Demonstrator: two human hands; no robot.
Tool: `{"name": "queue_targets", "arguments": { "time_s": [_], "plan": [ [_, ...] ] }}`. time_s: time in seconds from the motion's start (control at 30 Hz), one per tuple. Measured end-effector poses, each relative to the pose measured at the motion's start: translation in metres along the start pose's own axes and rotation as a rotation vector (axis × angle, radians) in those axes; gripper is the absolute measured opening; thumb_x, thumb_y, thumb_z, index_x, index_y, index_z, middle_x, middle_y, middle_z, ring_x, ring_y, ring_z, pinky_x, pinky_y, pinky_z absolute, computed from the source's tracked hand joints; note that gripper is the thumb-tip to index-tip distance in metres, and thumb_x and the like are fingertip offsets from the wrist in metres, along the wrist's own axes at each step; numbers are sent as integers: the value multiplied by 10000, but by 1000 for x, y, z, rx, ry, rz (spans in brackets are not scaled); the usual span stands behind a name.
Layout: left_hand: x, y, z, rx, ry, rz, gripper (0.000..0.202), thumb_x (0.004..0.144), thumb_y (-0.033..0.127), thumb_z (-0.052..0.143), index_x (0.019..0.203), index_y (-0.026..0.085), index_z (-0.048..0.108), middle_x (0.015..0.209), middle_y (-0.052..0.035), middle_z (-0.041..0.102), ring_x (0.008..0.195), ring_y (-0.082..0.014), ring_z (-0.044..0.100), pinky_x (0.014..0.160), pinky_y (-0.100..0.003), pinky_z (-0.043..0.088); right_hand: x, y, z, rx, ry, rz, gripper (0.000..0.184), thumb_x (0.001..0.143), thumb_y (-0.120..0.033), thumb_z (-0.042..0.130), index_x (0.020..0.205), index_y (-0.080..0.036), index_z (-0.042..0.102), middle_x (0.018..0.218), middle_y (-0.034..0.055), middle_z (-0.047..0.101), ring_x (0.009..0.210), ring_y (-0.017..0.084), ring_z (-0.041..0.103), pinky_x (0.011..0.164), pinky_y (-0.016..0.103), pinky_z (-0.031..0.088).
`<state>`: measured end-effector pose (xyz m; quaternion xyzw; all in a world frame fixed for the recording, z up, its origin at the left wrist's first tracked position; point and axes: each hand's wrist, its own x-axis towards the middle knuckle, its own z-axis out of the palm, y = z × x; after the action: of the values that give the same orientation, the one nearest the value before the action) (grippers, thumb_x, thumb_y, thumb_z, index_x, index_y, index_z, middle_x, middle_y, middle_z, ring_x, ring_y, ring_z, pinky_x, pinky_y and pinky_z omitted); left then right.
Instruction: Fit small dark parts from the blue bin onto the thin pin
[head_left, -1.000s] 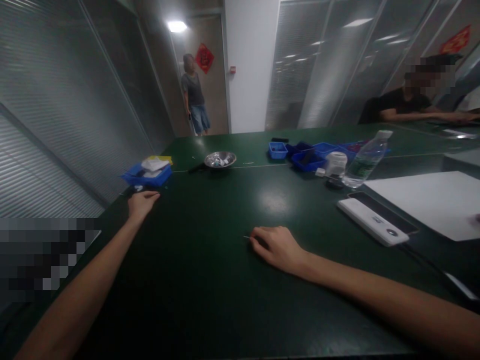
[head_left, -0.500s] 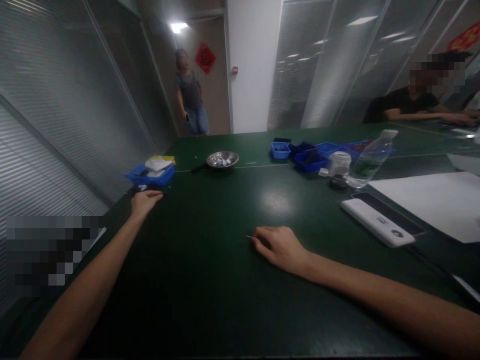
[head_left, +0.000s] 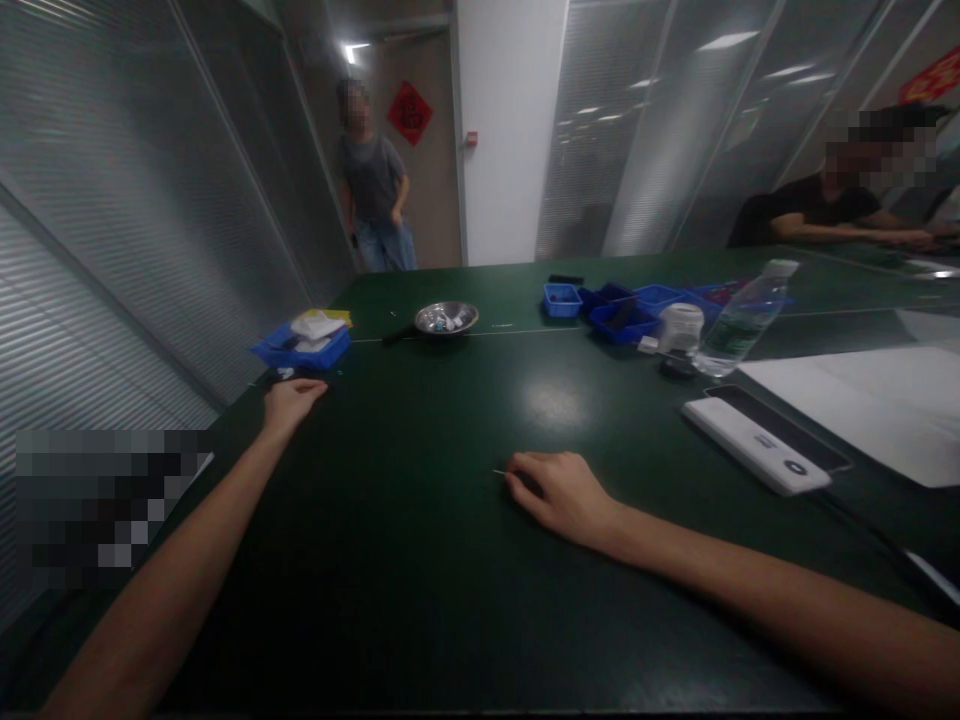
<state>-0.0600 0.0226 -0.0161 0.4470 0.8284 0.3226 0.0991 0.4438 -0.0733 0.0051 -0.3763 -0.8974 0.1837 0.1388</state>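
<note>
My right hand (head_left: 559, 493) rests on the dark green table (head_left: 450, 560) with its fingers curled round a thin needle-like pin whose tip (head_left: 497, 472) pokes out to the left. My left hand (head_left: 291, 403) lies stretched far out to the left, fingers flat on the table, just in front of a blue tray (head_left: 301, 348) holding white cloth or paper. A small dark object (head_left: 283, 374) lies between that hand and the tray.
A metal bowl (head_left: 445, 318) sits at the table's middle seam. Several blue bins (head_left: 615, 312), a white jar (head_left: 679, 327) and a water bottle (head_left: 742, 318) stand at right. A white power bank (head_left: 756, 445) and white sheet (head_left: 870, 400) lie nearer. One person (head_left: 373, 190) stands in the doorway, another (head_left: 817, 210) sits far right.
Both of my hands stay where they were. The person in the doorway has stepped closer and to the left.
</note>
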Motion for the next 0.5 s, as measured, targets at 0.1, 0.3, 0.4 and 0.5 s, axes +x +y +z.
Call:
{"name": "queue_targets", "arguments": {
  "time_s": [0.1, 0.3, 0.4, 0.5],
  "plan": [
    [1, -2, 3, 21, 30, 21, 332, 776, 434, 719, 1014, 213, 788, 1007, -65, 759, 968, -272, 680, 873, -348, 501, 0, -1, 0, -4, 4, -7, 277, 997, -367, 448, 1028, -191, 659, 885, 25, 683, 664, 108, 580, 610, 233, 390],
    [4, -4, 7, 15, 25, 9, 308, 793, 394, 687, 1032, 225, 784, 1036, -56, 754, 957, -265, 679, 845, -332, 506, 0, -2, -2, 3, 1, -3, 279, 997, -359, 443, 1031, -188, 661, 886, 27, 683, 654, 104, 573, 590, 229, 373],
    [5, -5, 8, 24, 22, 11, 299, 808, 343, 651, 1052, 228, 781, 1026, -56, 755, 933, -269, 681, 834, -340, 509, 0, -2, -3, 3, 6, 0, 284, 1002, -361, 434, 1026, -190, 660, 890, 28, 682, 658, 104, 575, 595, 229, 377],
    [2, -4, 9, 13, 48, 50, 317, 821, 300, 612, 1087, 226, 767, 1042, -56, 753, 953, -264, 680, 853, -341, 511, 0, -1, -3, 4, 4, -4, 291, 1007, -366, 427, 1031, -191, 659, 888, 27, 680, 655, 104, 574, 594, 229, 380]
  ]
}}
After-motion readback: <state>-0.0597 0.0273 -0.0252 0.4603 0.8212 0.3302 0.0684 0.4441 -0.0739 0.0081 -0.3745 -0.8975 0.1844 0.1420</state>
